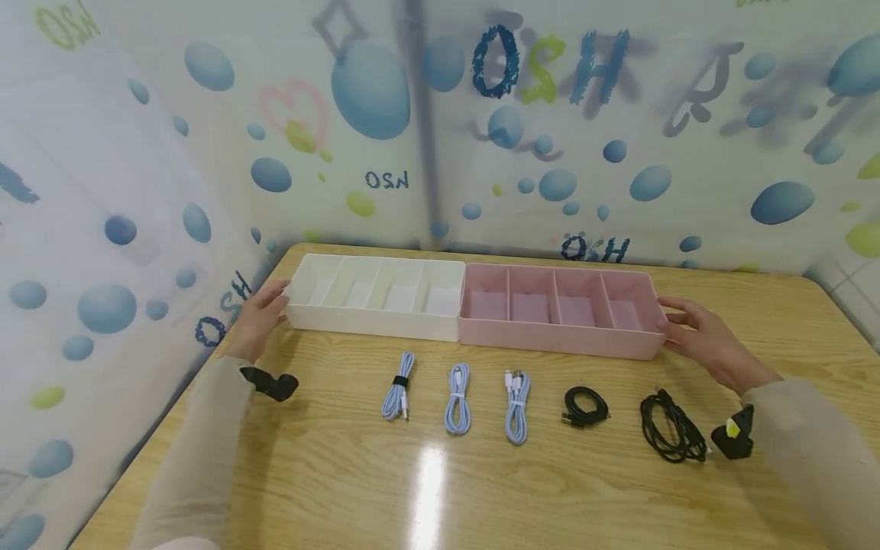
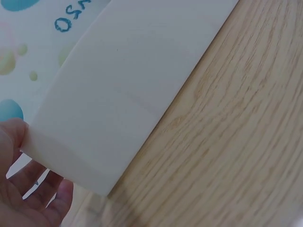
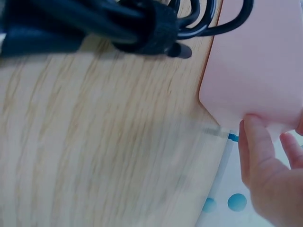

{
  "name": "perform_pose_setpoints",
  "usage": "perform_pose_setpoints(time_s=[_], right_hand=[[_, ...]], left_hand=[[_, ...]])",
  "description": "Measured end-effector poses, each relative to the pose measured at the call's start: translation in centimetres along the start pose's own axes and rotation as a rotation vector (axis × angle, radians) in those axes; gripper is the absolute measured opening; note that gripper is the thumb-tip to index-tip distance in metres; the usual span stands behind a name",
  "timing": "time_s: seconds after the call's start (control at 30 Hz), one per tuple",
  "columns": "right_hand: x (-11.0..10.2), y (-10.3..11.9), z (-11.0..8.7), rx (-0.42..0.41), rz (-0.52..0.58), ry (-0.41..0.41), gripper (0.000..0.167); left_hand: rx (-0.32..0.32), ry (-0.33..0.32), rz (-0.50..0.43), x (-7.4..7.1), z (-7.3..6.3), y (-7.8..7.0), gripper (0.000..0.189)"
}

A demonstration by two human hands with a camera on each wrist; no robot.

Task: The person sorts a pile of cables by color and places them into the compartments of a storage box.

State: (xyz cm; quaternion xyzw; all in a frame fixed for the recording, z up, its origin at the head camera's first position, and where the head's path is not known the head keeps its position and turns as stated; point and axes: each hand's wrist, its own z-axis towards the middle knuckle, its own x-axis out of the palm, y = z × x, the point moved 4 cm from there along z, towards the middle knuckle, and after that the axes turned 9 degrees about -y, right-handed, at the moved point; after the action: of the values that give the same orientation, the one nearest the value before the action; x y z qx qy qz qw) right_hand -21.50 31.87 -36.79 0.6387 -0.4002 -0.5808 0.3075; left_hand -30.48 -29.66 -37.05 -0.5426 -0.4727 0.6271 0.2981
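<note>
A white divided storage box (image 1: 374,321) and a pink divided storage box (image 1: 560,340) stand end to end in a row at the back of the wooden table. My left hand (image 1: 260,317) is at the white box's left end, its thumb near the rim and fingers along the end wall in the left wrist view. At the far end of the row, my right hand (image 1: 704,340) touches the pink box's right wall with fairly straight fingers (image 3: 258,137). Each box has several compartments, with thin dividers between them.
Before the boxes lie three bundled light-blue cables (image 1: 397,388) (image 1: 457,401) (image 1: 517,409), a coiled black cable (image 1: 586,406) and a larger black cable (image 1: 672,428) near the right wrist. A patterned curtain (image 1: 440,191) hangs behind and left of the table.
</note>
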Motion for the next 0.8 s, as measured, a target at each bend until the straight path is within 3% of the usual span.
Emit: perform_pose_setpoints(time_s=[0.17,0.37,0.8], right_hand=[[-0.5,-0.3,-0.2,0.007,-0.005,0.004,0.060],[-1.2,-0.6,-0.4,0.000,-0.015,0.016,0.061],[-2.5,-2.2,-0.9,0.000,-0.037,0.007,0.065]], left_hand=[[0.002,-0.010,0.013,0.4,-0.3,-0.3,0.046],[0.025,0.029,0.001,1.0,-0.7,-0.9,0.046],[-0.001,0.043,-0.019,2.4,-0.9,-0.9,0.046]])
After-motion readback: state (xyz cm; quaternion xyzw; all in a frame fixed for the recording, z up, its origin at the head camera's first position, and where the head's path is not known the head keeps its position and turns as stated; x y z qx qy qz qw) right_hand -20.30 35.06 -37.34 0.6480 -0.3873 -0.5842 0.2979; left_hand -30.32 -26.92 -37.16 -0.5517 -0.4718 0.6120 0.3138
